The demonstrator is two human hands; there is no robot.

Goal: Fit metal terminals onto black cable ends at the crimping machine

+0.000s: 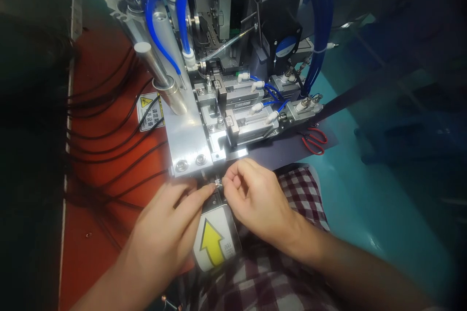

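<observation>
Headcam only, so just one view to go through. Looking down at a left hand (166, 226) and a right hand (255, 199) meeting at about 6 o'clock from the machine's aluminium plate (186, 136). Can see a small metal part (218, 183) right at the plate's front edge, pinched between right thumb and forefinger, with the left fingers (199, 197) closed in and touching it from 9 o'clock. Can't tell whether the left really grips it or just steadies it. Just below the part, at 6 o'clock, a yellow arrow label (211, 248). Also spotted black cables (116, 155) across the orange surface (95, 233) at 9 o'clock, blue hoses (160, 24) up at 12, and red scissors (314, 141) at 2 o'clock, well apart from both hands.

Worry-wise: tiny and shiny, so easy to fumble with two sets of fingertips crowding one spot. Probably lost under the plate or onto the checked cloth (299, 189) if dropped. Looks like pneumatic gear too, so wouldn't want knuckles that near if anything cycles. Could also snag a cable with the left wrist.
</observation>
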